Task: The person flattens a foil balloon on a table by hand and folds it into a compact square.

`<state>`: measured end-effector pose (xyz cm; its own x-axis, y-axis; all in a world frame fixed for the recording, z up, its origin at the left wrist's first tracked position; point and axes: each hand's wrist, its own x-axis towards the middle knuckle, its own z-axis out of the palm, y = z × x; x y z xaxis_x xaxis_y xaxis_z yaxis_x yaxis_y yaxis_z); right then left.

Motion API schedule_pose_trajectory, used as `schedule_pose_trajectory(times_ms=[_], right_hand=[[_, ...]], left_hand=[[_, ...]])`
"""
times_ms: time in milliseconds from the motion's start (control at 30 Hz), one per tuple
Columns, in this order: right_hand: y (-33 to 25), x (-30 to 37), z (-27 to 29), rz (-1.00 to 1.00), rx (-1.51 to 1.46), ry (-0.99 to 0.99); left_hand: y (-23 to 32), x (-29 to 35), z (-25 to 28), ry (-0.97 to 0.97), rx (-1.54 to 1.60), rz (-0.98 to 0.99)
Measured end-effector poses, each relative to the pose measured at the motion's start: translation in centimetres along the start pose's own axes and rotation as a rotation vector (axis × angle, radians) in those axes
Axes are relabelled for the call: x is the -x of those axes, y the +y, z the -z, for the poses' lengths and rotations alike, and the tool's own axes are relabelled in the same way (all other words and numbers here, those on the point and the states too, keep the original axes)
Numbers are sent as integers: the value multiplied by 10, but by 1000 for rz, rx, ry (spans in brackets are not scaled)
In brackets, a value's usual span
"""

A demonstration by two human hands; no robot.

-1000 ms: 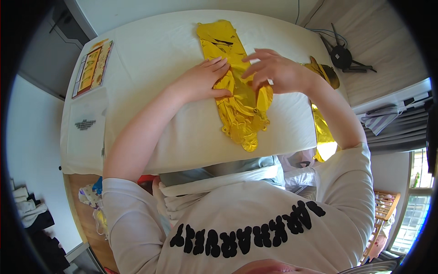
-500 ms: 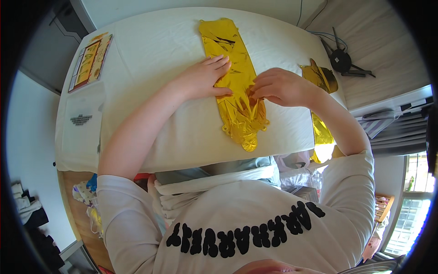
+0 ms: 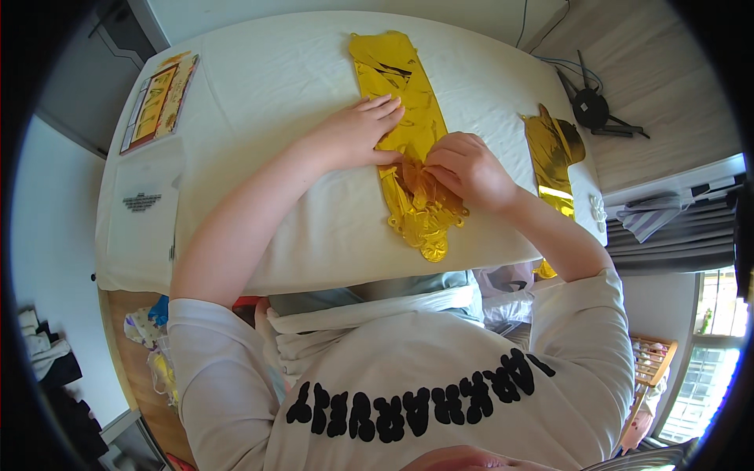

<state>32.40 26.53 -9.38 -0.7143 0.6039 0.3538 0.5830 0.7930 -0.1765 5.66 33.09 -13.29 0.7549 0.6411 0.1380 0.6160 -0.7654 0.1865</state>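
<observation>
A flat gold foil balloon (image 3: 410, 98) lies lengthwise on the table before me, its near end crumpled and scalloped along the rim. My left hand (image 3: 355, 135) rests spread on its left edge, thumb stretched across the foil. With fingertips pinched together, my right hand (image 3: 477, 174) grips a raised fold of the foil near the balloon's middle. That fold looks orange and see-through beside the thumb of my left hand. The exact pinch point is partly hidden by my right fingers.
A second gold foil piece (image 3: 550, 153) hangs over the table's right side, near a black router (image 3: 591, 107) with antennas. On the left lie a printed card in a packet (image 3: 161, 102) and a clear plastic bag (image 3: 141, 235). White cloth covers the table (image 3: 259, 71).
My right hand has moved left and a little toward me, drawing up the foil into a raised fold. My left hand stays spread on the balloon.
</observation>
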Motion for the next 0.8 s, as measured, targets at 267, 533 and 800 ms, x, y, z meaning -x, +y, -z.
schedule_pose_trajectory(times_ms=[267,533,800], right_hand=[[-5,6,2,-104,-201,-64],[-4,-2,9,-175,-17,-239],[-2,-11,14,-100,89,-327]], left_hand=[[-1,0,-3,5,12,10],[-2,-1,-3,13,25,5],[-2,-1,-3,22,30,0]])
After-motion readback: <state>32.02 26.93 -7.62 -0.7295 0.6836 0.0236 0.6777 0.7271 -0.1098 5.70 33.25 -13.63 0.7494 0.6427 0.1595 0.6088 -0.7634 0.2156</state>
